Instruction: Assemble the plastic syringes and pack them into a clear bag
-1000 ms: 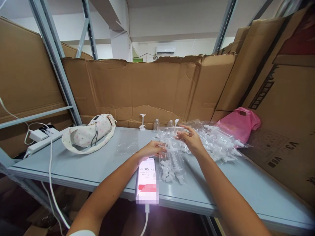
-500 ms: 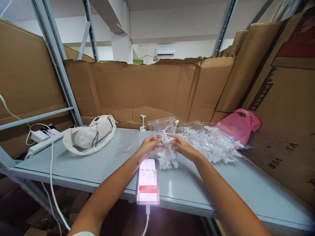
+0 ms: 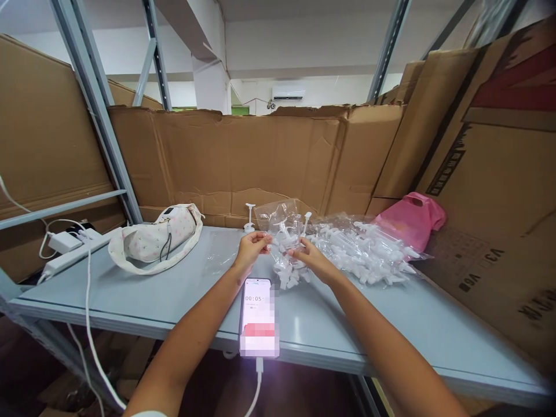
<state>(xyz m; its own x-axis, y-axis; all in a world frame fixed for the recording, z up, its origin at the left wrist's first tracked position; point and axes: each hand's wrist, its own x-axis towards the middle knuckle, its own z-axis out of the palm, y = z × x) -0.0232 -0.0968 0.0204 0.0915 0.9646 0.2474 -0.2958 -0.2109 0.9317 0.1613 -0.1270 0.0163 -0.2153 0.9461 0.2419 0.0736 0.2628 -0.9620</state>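
A phone [image 3: 259, 317] lies at the front edge of the grey shelf [image 3: 130, 295], screen lit, overhanging the edge slightly, with a white cable [image 3: 256, 389] hanging from its lower end. Both forearms reach in from the near side, one on either side of the phone.

Just beyond the phone, the left hand [image 3: 251, 249] and the right hand [image 3: 313, 259] hold a clear plastic bag [image 3: 284, 243] between them, raised off the shelf near its middle. Each hand is closed in a pinch on one side of the bag. The bag contains small white plastic parts [image 3: 289, 271] gathered at its bottom; its top stands open and upright above the hands.

To the right of the hands, a heap of clear bags with white parts [image 3: 365, 252] lies on the shelf, and a pink plastic bag [image 3: 410, 220] sits beyond it, toward the back right corner. A flat empty clear bag [image 3: 221, 255] lies left of the left hand. Farther left, a pale floral pouch [image 3: 154, 238] rests toward the back edge, and a white power strip [image 3: 65, 258] with plugged-in leads sits at the left edge.

At the back edge a single white pump part [image 3: 249, 217] stands upright. Brown cardboard sheets [image 3: 243, 156] line the back and sides.
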